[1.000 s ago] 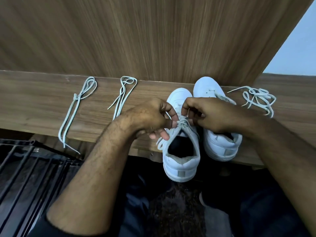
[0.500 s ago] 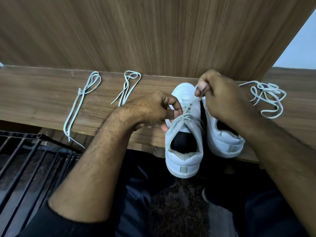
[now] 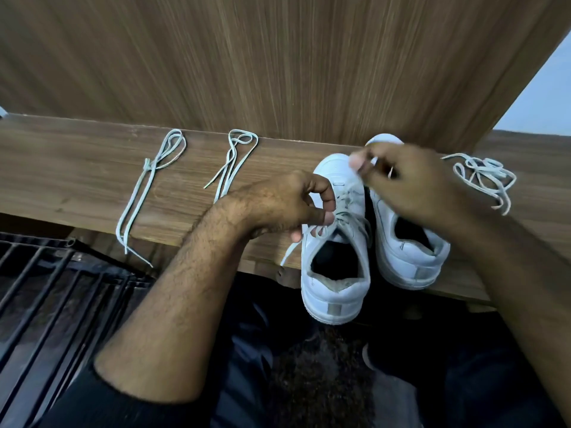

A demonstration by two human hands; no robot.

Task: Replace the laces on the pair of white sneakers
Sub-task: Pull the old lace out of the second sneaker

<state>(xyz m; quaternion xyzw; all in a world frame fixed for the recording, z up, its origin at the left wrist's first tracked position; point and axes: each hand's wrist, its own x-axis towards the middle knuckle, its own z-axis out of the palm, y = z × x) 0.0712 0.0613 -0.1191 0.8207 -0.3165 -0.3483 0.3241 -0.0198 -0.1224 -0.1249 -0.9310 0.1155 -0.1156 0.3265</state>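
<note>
Partly blurred, the right hand (image 3: 401,183) hides the far sneaker's (image 3: 411,257) tongue.

one head-worn view looks steeply down and forward from close above; wooden ledge (image 3: 77,180) crosses from 9 to 3 o'clock, panel (image 3: 278,57) at 12.

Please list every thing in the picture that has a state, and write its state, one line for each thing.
Near sneaker: partly laced, heel over the shelf edge.
Far sneaker: no lace visible.
Lace: being pulled from the eyelets.
Left hand: pinches the lace at the near sneaker.
Right hand: raised, pinches the lace.
Loose lace: tangled.
Two folded laces: lying untouched.
</note>
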